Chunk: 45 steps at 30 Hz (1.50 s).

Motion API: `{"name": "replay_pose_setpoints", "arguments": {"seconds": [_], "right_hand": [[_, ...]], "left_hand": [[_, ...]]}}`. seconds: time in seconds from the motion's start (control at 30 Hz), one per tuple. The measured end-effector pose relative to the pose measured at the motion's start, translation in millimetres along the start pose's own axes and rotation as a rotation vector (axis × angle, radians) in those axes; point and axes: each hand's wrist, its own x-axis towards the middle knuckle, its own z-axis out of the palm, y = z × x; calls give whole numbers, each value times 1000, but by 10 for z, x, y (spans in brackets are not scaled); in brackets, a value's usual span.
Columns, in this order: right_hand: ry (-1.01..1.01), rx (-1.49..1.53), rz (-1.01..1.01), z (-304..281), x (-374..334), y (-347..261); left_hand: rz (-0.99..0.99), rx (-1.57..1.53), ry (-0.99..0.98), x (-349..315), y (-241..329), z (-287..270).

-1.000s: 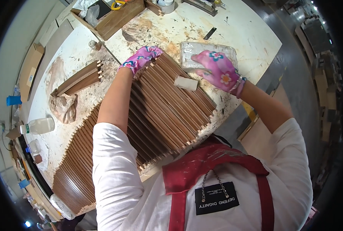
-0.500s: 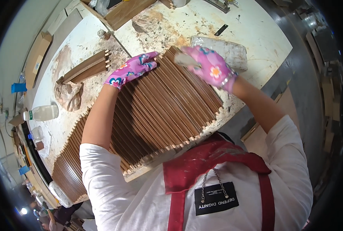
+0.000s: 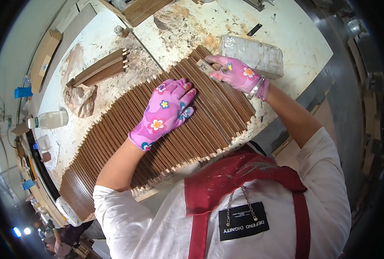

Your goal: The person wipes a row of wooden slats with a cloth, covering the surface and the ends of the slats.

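A long row of brown wooden slats (image 3: pixel 215 108) with pale dowel pegs at their ends lies side by side across the table. My left hand (image 3: pixel 162 113), in a pink flowered glove, rests palm down on the slats, fingers stretched out and holding nothing. At the row's far right end, my gloved right hand (image 3: pixel 240 74) grips a small flat tan sanding block (image 3: pixel 205 66) with marks written on it. The block sits against the slats' upper faces near their far ends. Its underside is hidden.
Beyond my right hand lies a white wrapped block (image 3: pixel 254 55). A few more pegged slats (image 3: pixel 100 69) rest on a crumpled cloth (image 3: pixel 79 101) at left, near a clear bottle (image 3: pixel 51 120). A wooden box (image 3: pixel 146 11) and a small black piece (image 3: pixel 255 29) are farther back.
My left hand has come from the slats' far ends toward me and now lies flat on their middle. My right hand, blurred before, now shows sharply in nearly the same place, still holding the block.
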Motion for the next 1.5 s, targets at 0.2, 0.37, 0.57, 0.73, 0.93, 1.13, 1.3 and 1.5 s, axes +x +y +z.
{"name": "replay_pose_setpoints", "arguments": {"seconds": [0.2, 0.37, 0.57, 0.73, 0.93, 1.13, 1.3, 1.5], "right_hand": [[-22, -70, 60, 30, -163, -186], [19, -372, -67, -7, -293, -153], [2, -845, -84, 205, -154, -517], [-81, -1033, -341, 208, 186, -457], [-117, -1115, -436, 246, 479, -568], [-290, -1059, -165, 437, 664, -777], [-380, -1056, -146, 459, 718, -860], [-308, -1197, -264, 524, 771, -596]], "left_hand": [[-47, -10, -50, -164, -27, -69], [-88, 15, -53, -285, -15, -120], [-298, -73, 51, -145, -245, -6], [-426, 173, -417, 276, -347, -154], [-563, -275, -214, 55, -796, -1], [-601, -606, -267, 89, -973, 62], [-607, -575, -198, 130, -1203, 223], [-600, -334, -284, 247, -1309, 293]]}}
